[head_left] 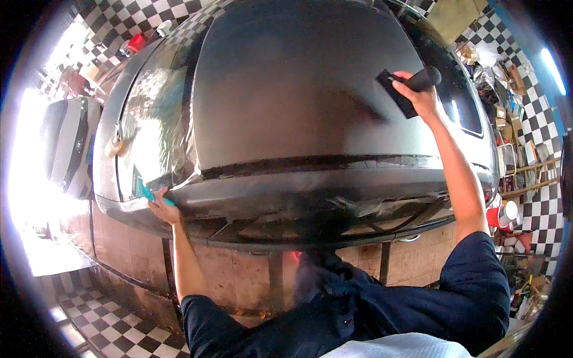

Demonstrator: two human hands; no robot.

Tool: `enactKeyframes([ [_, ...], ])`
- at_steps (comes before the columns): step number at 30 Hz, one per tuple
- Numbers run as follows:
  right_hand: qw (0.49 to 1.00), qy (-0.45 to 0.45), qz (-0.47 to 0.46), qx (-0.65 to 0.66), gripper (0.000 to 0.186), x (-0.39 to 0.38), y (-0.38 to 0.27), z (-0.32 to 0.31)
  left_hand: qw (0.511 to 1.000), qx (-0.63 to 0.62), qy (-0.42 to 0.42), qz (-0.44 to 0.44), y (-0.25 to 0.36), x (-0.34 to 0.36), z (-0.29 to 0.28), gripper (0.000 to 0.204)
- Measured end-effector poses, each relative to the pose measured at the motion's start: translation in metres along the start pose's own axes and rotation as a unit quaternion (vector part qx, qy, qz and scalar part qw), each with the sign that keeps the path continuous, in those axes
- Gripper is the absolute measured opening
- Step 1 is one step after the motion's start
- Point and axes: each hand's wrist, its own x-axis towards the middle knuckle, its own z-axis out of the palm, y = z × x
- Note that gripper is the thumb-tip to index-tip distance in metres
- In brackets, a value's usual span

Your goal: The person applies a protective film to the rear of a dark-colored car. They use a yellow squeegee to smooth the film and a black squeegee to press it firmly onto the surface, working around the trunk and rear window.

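A dark, glossy car (286, 89) fills the space before me, its broad roof panel reflecting light. My right hand (418, 98) reaches far over the right part of the roof and grips a black squeegee (403, 98) with a flat blade and thick round black handle. Its blade is against or just above the surface; I cannot tell which. At the lower left, my left hand (164, 209) is closed around a teal scraper (145, 190) by the corner of the car's left glass (152, 119). Clear wrinkled film (192, 170) lies along that glass's edge.
Behind the car's left side stands another dark vehicle (67, 146) in bright light. Boxes and bags crowd the right wall, with a red-and-white bucket (500, 216) below them. Wooden poles (531, 179) jut out there. Black-and-white checkered tiles (113, 325) cover floor and walls.
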Motion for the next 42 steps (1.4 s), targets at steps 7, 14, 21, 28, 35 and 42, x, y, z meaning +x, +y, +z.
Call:
enactKeyframes([
  [7, 0.945, 0.168, -0.046, -0.278, 0.041, 0.155, 0.105, -0.046, 0.993, -0.041, 0.004, -0.111, 0.039, -0.001, 0.012, 0.031],
  [14, 0.949, 0.069, -0.174, -0.255, 0.040, 0.198, 0.029, 0.115, 0.995, 0.098, -0.025, -0.018, 0.046, -0.010, 0.004, 0.037],
  [21, 0.873, -0.250, -0.382, -0.170, 0.015, 0.020, -0.149, 0.352, 0.997, 0.011, -0.015, -0.068, 0.029, -0.002, 0.000, 0.040],
  [28, 0.822, -0.390, -0.408, 0.068, 0.020, -0.093, -0.180, 0.345, 0.986, -0.156, -0.059, -0.029, -0.044, -0.003, -0.014, 0.037],
  [35, 0.991, 0.122, -0.010, -0.054, 0.043, 0.021, -0.001, 0.000, 0.960, 0.216, -0.037, 0.175, 0.014, 0.000, -0.003, 0.032],
  [42, 0.961, 0.180, -0.073, -0.195, 0.035, 0.055, 0.079, 0.009, 0.999, -0.029, 0.024, -0.027, 0.015, 0.000, 0.018, 0.035],
])
